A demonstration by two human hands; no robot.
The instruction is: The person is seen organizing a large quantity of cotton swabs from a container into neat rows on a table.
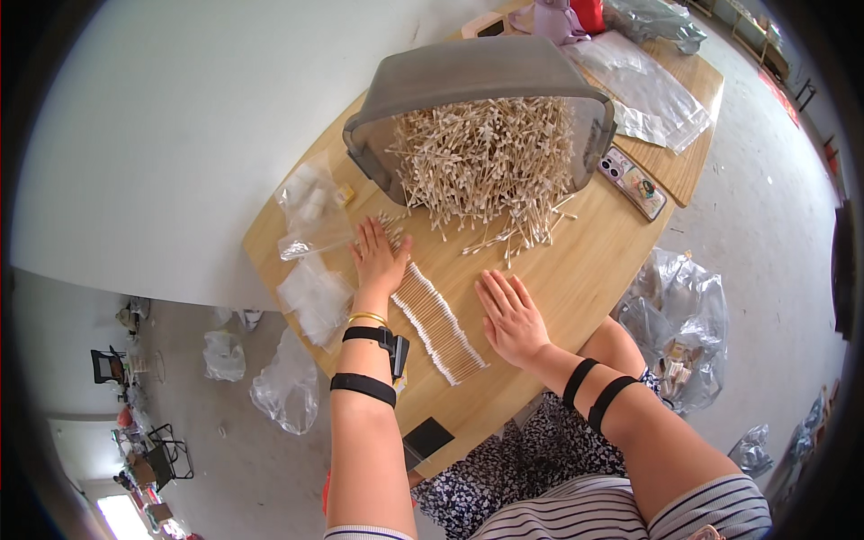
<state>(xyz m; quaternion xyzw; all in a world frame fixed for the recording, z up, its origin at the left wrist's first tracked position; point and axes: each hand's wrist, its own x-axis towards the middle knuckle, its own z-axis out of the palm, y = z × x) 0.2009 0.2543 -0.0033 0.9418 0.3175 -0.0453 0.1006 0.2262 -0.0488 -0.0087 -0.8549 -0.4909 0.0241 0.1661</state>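
Note:
A grey plastic bin [477, 72] lies tipped toward me, with a heap of loose cotton swabs [486, 157] spilling out of its mouth. In front of it, a row of cotton swabs [439, 324] lies side by side on the wooden table [558, 261]. My left hand [380, 259] rests with fingers stretched at the far end of that row, beside a few loose swabs. To the right of the row, my right hand [510, 317] lies flat on the table, fingers extended and holding nothing.
Clear plastic bags [315, 297] lie along the table's left side. A patterned phone [633, 183] and a flat plastic bag [639, 90] are at the right. On the floor stand a large filled clear bag [679, 324] and crumpled bags [286, 387]. A white wall borders the left.

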